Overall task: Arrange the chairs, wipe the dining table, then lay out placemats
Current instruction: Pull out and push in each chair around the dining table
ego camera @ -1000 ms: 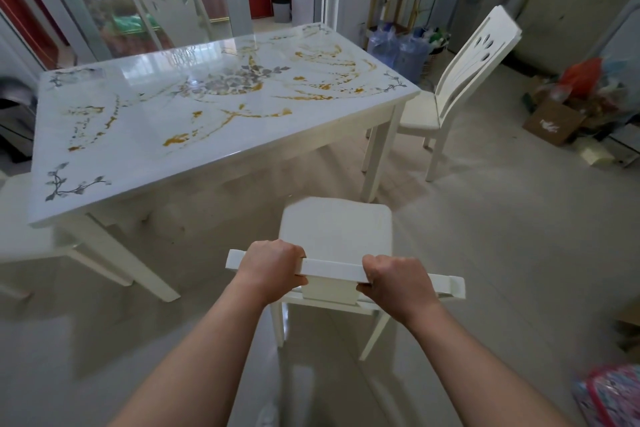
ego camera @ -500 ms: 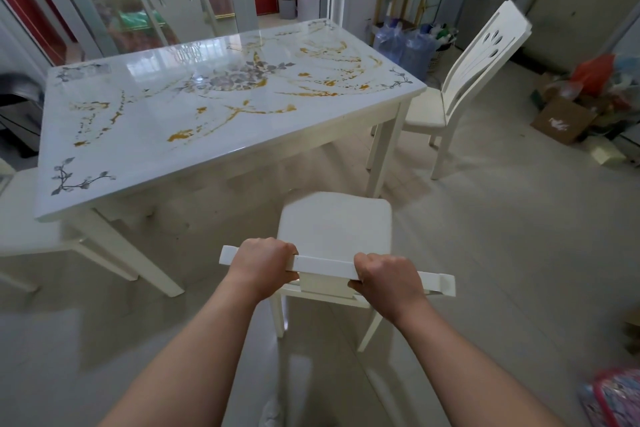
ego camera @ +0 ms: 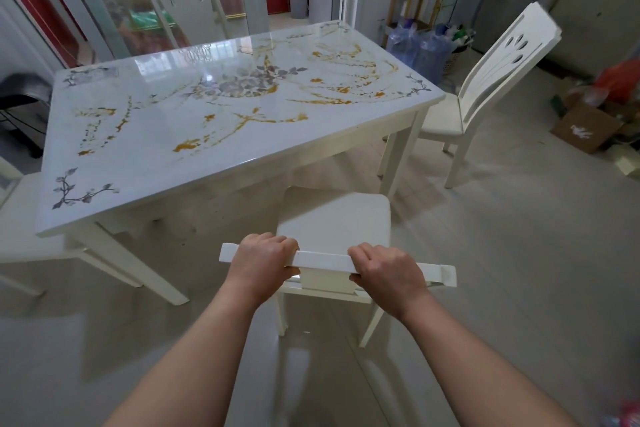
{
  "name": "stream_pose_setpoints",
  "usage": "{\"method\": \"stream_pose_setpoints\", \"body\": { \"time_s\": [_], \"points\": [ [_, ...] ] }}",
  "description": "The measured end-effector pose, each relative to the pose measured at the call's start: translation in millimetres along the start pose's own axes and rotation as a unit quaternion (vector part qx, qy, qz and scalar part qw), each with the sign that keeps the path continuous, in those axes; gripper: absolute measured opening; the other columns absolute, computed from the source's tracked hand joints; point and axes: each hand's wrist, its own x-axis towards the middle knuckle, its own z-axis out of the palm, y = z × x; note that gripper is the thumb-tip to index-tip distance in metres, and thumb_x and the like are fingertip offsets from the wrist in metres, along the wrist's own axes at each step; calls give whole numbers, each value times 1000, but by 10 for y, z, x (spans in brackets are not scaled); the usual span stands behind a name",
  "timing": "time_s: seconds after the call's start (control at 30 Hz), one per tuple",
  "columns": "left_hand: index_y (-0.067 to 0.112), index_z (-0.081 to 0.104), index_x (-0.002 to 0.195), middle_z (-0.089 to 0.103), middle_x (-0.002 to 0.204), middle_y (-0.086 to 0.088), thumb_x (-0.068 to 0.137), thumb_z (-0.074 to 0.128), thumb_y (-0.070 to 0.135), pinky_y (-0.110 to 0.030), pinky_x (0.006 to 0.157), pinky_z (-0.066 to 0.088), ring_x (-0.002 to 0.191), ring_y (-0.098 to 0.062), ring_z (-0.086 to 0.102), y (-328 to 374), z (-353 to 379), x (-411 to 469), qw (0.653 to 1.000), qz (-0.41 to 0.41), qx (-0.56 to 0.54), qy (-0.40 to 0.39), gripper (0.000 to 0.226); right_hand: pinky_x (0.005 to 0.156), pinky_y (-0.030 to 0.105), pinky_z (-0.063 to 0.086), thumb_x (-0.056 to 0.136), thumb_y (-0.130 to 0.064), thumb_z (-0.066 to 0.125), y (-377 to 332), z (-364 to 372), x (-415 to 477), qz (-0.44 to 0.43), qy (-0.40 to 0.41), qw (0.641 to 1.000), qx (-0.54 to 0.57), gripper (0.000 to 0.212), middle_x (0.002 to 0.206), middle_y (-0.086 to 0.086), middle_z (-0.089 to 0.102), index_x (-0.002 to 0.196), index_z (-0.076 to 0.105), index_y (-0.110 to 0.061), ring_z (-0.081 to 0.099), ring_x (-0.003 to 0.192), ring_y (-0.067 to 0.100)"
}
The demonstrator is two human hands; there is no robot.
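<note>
A white chair stands in front of me, its seat facing the near long side of the white dining table. My left hand and my right hand both grip the top rail of its backrest, fingers curled over the front. The glossy tabletop carries a flower pattern and yellow-brown smears. A second white chair stands at the table's right end, a third behind the far side, and part of a fourth shows at the left edge.
A cardboard box and bags lie on the floor at the right wall. Blue plastic bags and a small shelf stand beyond the table's far right corner. A dark chair sits at the far left. Pale tiled floor lies around me.
The held chair has moved a little forward toward the table, and my view has come closer with it. Both hands keep the same grip on the rail.
</note>
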Motion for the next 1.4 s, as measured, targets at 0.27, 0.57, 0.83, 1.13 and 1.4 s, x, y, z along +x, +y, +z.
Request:
{"method": "stream_pose_setpoints", "body": {
  "time_s": [0.27,0.57,0.83,1.13,1.4],
  "points": [
    [23,58,68,56,61,10,50,89,40,-26,53,36,55,-19,54,-176,113,295,999,-15,4,38,40,42,29,30,70,-31,76,234,251,346,-64,49,997,-14,42,79,1,58,93,45,-15,49,50,20],
    [20,56,66,53,59,8,46,91,41,-27,51,33,52,-20,51,12,205,737,997,-33,7,62,45,46,32,39,72,-30,75,833,435,547,-92,43,995,5,44,83,4,56,99,44,-14,50,53,22],
    [18,50,65,50,58,7,48,91,40,-26,53,27,50,-21,48,32,158,942,995,-33,18,88,49,52,35,32,69,-26,77,970,469,664,-35,63,997,-12,39,76,6,51,93,48,-14,44,55,25],
    [19,52,63,53,55,8,46,92,40,-23,50,23,47,-20,51,-11,142,962,998,-18,31,43,48,53,32,30,55,-22,84,843,471,620,29,55,998,10,53,72,4,49,90,44,-17,42,55,23],
    [21,58,97,65,93,4,86,61,46,-28,63,26,87,-23,61,16,142,795,999,-36,6,-9,28,52,31,28,60,-20,80,697,478,493,20,77,997,-6,45,72,3,49,89,45,-17,43,54,23]
  ]
}}
